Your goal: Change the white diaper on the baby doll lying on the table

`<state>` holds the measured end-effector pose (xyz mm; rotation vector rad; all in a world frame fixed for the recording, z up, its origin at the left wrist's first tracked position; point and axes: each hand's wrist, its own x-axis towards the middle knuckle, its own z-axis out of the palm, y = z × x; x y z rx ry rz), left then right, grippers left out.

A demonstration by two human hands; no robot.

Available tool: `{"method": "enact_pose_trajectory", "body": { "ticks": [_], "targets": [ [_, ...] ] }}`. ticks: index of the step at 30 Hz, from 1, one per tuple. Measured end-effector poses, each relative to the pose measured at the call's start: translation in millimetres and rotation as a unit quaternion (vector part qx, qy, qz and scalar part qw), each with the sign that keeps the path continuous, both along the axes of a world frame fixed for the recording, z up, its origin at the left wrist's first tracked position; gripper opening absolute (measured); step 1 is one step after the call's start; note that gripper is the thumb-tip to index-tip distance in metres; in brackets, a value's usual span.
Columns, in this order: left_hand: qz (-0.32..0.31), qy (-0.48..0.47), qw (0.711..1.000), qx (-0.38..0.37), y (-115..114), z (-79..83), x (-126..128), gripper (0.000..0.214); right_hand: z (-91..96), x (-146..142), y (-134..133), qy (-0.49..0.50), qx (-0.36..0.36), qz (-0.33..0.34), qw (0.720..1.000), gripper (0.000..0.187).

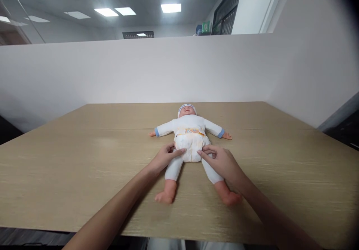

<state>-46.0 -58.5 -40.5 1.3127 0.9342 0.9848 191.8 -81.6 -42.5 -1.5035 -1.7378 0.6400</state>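
A baby doll (190,121) in white clothes with blue cuffs lies on its back, arms spread and head toward the far side. Around its hips is a white diaper (191,143) with an orange patterned waistband. At the diaper's left leg edge, my left hand (167,156) is closed, thumb on the front and fingers at the side. My right hand (221,161) pinches the opposite leg edge between thumb and fingers. The doll's bare feet point toward me, between my forearms. Some of my fingertips are hidden behind the diaper's edges.
The doll lies on a wide wood-grain table (84,160), whose front edge is close to my body. A white partition (134,70) stands behind the table, and a wall (316,66) rises at the right.
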Motion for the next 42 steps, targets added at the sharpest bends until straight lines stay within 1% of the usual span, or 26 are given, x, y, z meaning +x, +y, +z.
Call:
{"method": "enact_pose_trajectory", "body": {
  "ticks": [3, 5, 7, 10, 12, 15, 17, 19, 21, 23, 27, 29, 31, 35, 39, 42],
  "targets": [
    [-0.019, -0.014, 0.999, -0.023, 0.6, 0.9, -1.7, 0.052, -1.8, -2.6, -0.7, -0.049, 0.013, -0.011, 0.999, 0.031],
    [-0.021, -0.016, 0.999, -0.030, 2.5, -0.6, -2.7, 0.051, -3.4, -3.4, -0.8, -0.060, 0.013, -0.017, 0.998, 0.032],
    [-0.018, -0.016, 0.999, -0.033, 4.7, -3.4, -2.9, 0.051, -4.4, -2.7, -0.4, -0.021, -0.002, -0.017, 1.000, 0.032],
    [-0.009, -0.020, 0.999, -0.029, 7.2, -7.6, -2.5, 0.052, -3.3, 0.4, -0.1, 0.061, -0.047, -0.018, 0.997, 0.031],
    [-0.011, -0.022, 0.999, -0.028, 8.0, -9.3, -2.1, 0.055, -1.0, 1.7, -0.7, 0.070, -0.059, -0.030, 0.995, 0.030],
    [-0.018, -0.022, 0.999, -0.031, 8.2, -9.7, -1.9, 0.056, 1.2, -0.6, -2.4, 0.020, -0.027, -0.037, 0.999, 0.029],
    [-0.019, -0.022, 0.999, -0.032, 8.0, -9.4, -1.8, 0.055, 0.3, -4.6, -3.5, -0.032, 0.004, -0.025, 0.999, 0.029],
    [-0.015, -0.022, 0.999, -0.031, 7.8, -9.1, -1.5, 0.054, -2.4, -8.8, -4.1, -0.083, 0.037, -0.012, 0.996, 0.033],
    [-0.010, -0.026, 0.999, -0.033, 7.9, -9.1, -1.1, 0.053, -5.4, -11.5, -3.8, -0.110, 0.069, -0.009, 0.991, 0.035],
    [-0.009, -0.032, 0.999, -0.039, 8.2, -9.5, -0.8, 0.053, -7.2, -11.7, -2.9, -0.101, 0.077, -0.012, 0.992, 0.035],
    [0.000, -0.039, 0.998, -0.054, 9.4, -11.5, -0.6, 0.053, -5.7, -8.1, -0.5, -0.015, 0.042, -0.001, 0.999, 0.034],
    [0.015, -0.040, 0.998, -0.052, 9.7, -12.6, -0.3, 0.052, -4.3, -7.1, -0.6, 0.008, 0.033, 0.000, 0.999, 0.035],
    [0.027, -0.041, 0.998, -0.048, 9.6, -13.4, 0.2, 0.050, -3.9, -7.7, -2.2, -0.001, 0.040, -0.016, 0.999, 0.035],
    [0.028, -0.039, 0.998, -0.042, 8.2, -13.4, 1.2, 0.048, -6.7, -11.5, -7.5, -0.066, 0.084, -0.063, 0.992, 0.030],
    [0.023, -0.044, 0.998, -0.032, 6.5, -13.7, 2.2, 0.047, -12.7, -13.5, -6.7, -0.095, 0.136, -0.072, 0.984, 0.031],
    [0.032, -0.041, 0.998, -0.023, 4.4, -13.4, 3.3, 0.048, -17.0, -11.8, -2.6, -0.105, 0.179, -0.083, 0.975, 0.033]
  ]
}}
